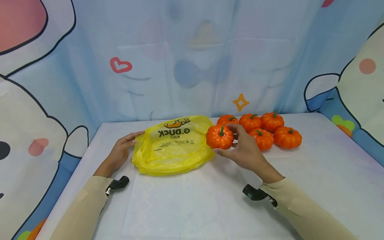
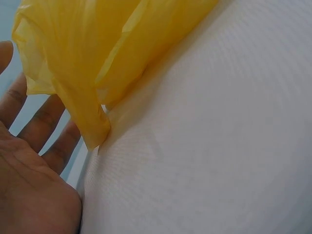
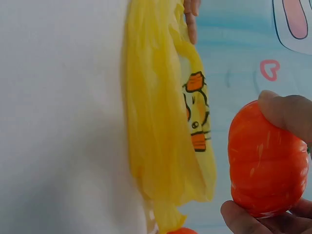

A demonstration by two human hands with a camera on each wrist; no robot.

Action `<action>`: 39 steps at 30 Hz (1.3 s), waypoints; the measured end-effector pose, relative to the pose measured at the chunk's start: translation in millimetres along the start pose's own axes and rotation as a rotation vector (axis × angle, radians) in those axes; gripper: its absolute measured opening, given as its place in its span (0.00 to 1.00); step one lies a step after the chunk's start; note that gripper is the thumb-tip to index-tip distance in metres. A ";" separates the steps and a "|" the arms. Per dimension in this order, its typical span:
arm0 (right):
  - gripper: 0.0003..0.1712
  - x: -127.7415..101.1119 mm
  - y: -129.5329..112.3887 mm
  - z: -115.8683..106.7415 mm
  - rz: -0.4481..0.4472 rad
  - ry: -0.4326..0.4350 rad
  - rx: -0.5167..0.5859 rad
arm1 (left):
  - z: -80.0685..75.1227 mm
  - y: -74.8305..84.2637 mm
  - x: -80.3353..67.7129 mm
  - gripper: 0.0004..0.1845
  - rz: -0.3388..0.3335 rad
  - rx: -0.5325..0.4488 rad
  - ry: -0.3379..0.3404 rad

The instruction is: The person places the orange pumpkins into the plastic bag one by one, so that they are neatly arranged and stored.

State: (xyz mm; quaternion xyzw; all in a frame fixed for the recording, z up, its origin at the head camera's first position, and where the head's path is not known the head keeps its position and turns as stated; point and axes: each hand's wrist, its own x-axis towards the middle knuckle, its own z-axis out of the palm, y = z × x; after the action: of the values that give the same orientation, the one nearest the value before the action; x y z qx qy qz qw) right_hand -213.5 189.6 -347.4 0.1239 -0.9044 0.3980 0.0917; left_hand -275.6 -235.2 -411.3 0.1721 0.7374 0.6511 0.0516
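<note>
In the head view, the right hand point(image 1: 249, 153) has its grip closed round an orange pumpkin point(image 1: 219, 138) with a green stem, thumb below and fingers behind, at the right edge of a yellow plastic bag point(image 1: 174, 151). The bag lies on the white tabletop point(image 1: 180, 206), its G.DUCK KIDS lettering mirrored. The left hand point(image 1: 118, 151) is at the bag's left edge, its grip released and fingers stretched out. Five more pumpkins point(image 1: 263, 140) sit close together behind and to the right of the right hand, before a light-blue printed backdrop point(image 1: 144, 93).

In the left wrist view, the palm faces the bag with fingers spread, some tips hidden behind the crumpled plastic; firm contact cannot be told.

In the right wrist view, the held pumpkin is pinched between thumb and fingers, raised above the tabletop and apart from the bag.
</note>
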 end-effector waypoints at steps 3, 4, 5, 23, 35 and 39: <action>0.54 1.0 -1.6 7.0 0.011 -0.041 0.024 | -1.3 0.8 -1.8 0.24 0.004 0.000 0.008; 0.54 1.2 -2.0 8.8 0.010 -0.050 0.030 | -1.5 1.2 -2.3 0.24 0.005 -0.002 0.008; 0.54 1.2 -2.4 10.3 0.007 -0.059 0.040 | -1.4 1.5 -2.7 0.24 0.006 -0.005 0.006; 0.51 41.9 -49.5 70.7 -0.065 -0.159 0.149 | 2.8 1.4 0.9 0.25 0.018 -0.027 0.001; 0.48 78.6 -61.3 155.0 0.083 -0.093 0.304 | 3.2 -4.3 1.2 0.25 0.004 -0.030 0.002; 0.48 81.8 -65.9 165.7 0.082 -0.061 0.347 | 1.7 -2.1 2.0 0.25 0.015 -0.028 -0.003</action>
State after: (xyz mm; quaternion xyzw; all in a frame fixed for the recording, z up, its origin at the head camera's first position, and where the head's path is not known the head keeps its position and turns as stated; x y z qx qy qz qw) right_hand -283.0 11.2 -390.3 0.1128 -0.8289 0.5474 0.0251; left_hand -277.4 -233.1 -413.3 0.1779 0.7267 0.6617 0.0502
